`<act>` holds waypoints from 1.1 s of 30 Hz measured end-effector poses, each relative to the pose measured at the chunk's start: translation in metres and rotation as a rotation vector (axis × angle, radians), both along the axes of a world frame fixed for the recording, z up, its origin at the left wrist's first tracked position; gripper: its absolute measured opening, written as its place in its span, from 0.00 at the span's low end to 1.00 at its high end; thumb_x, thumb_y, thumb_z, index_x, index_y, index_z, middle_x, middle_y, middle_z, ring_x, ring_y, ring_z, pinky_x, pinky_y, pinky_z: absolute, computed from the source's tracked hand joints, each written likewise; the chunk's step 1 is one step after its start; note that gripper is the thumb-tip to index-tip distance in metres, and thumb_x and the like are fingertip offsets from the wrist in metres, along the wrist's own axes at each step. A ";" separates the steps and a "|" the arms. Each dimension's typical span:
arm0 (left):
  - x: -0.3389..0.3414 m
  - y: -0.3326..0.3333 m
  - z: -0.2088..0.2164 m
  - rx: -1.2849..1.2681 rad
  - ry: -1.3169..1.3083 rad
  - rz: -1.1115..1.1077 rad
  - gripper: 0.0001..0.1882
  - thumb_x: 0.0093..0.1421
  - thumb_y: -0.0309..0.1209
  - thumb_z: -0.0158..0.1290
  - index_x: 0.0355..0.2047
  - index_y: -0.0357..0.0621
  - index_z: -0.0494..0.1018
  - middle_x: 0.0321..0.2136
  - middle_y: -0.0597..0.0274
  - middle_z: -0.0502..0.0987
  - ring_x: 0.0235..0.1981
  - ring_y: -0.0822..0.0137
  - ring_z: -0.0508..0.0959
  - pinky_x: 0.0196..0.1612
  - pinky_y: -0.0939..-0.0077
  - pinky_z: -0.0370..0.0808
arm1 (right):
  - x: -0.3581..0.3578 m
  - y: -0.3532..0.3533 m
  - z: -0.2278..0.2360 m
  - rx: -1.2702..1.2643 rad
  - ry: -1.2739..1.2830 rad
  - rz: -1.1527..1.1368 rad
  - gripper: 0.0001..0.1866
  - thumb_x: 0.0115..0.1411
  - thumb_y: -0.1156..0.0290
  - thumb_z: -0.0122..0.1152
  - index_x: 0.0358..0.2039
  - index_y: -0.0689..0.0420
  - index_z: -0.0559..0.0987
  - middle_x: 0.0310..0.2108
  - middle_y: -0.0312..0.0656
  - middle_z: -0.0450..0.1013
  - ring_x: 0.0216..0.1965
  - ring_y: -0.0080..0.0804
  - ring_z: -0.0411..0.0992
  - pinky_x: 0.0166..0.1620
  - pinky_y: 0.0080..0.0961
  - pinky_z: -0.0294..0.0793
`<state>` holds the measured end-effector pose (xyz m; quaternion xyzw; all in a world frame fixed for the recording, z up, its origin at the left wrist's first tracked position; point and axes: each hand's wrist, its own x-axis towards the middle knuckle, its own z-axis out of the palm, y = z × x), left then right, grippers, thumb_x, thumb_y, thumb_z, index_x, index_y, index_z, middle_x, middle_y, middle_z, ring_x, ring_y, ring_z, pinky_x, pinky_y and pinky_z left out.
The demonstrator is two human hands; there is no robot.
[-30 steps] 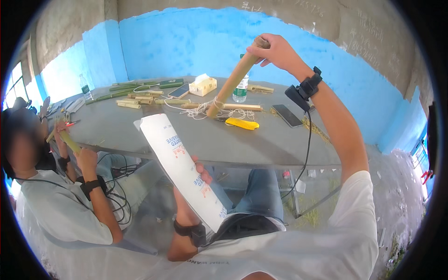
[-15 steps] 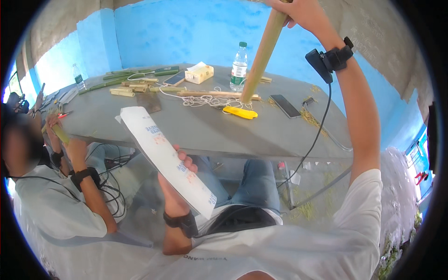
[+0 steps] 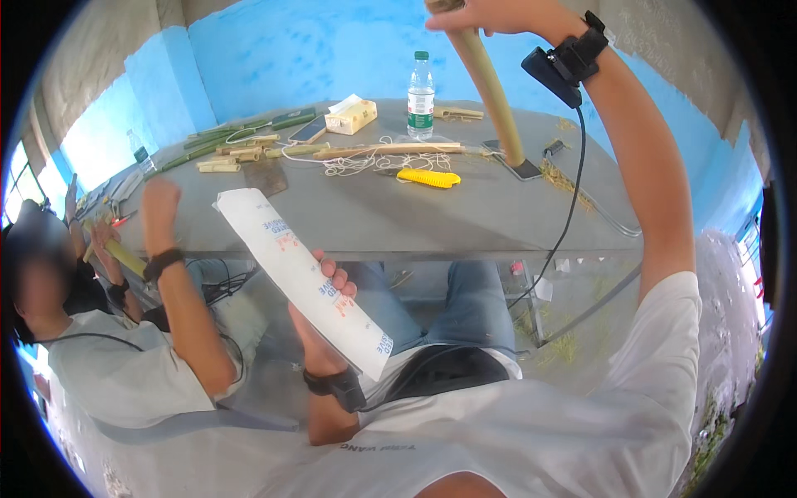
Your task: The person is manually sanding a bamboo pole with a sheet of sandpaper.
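My right hand [image 3: 494, 15] is raised at the top, its fingers wrapped round the upper end of a bamboo pole [image 3: 490, 91]. The pole slants down to the right, and its lower end overlaps a dark phone [image 3: 526, 172] on the table; I cannot tell whether they touch. In front of my lap, my left hand [image 3: 317, 342] grips a long sheet of sandpaper [image 3: 286, 261], its white printed back facing up. A yellow utility knife [image 3: 428, 178] lies on the table between the hands, beside a heap of white string [image 3: 386, 162].
The grey table [image 3: 332, 224] bears a water bottle [image 3: 421, 100], a tissue pack [image 3: 350, 116], another phone [image 3: 308, 130] and several cut bamboo pieces [image 3: 241, 154]. At the left sits a co-worker [image 3: 124, 365] with a raised fist and a bamboo piece. A cable hangs from my right wrist.
My right hand has moved left, and the pole's lower end has swung right, from the string to the phone. The sandpaper stays in my left hand. The co-worker's near fist has risen.
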<state>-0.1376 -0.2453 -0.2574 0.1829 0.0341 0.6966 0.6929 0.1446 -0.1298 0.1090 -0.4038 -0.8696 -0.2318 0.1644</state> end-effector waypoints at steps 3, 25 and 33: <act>-0.001 0.001 -0.001 -0.025 -0.016 -0.017 0.16 0.74 0.37 0.44 0.54 0.40 0.69 0.36 0.60 0.71 0.33 0.66 0.70 0.36 0.71 0.72 | 0.024 0.005 0.002 -0.176 0.419 -0.029 0.21 0.67 0.53 0.63 0.41 0.63 0.83 0.31 0.46 0.80 0.29 0.34 0.79 0.30 0.30 0.80; 0.024 0.020 0.061 -0.009 0.447 0.206 0.34 0.72 0.63 0.42 0.55 0.43 0.70 0.38 0.63 0.77 0.34 0.69 0.79 0.33 0.72 0.80 | 0.040 -0.040 -0.056 0.028 0.732 0.054 0.19 0.64 0.59 0.66 0.36 0.66 0.82 0.26 0.45 0.80 0.23 0.29 0.79 0.24 0.24 0.79; 0.033 0.037 0.102 0.239 0.513 0.575 0.30 0.77 0.49 0.45 0.63 0.32 0.66 0.55 0.58 0.77 0.50 0.71 0.78 0.54 0.72 0.75 | 0.073 -0.039 -0.067 -0.494 1.091 0.241 0.24 0.68 0.50 0.65 0.42 0.63 0.80 0.33 0.43 0.80 0.30 0.29 0.80 0.32 0.25 0.81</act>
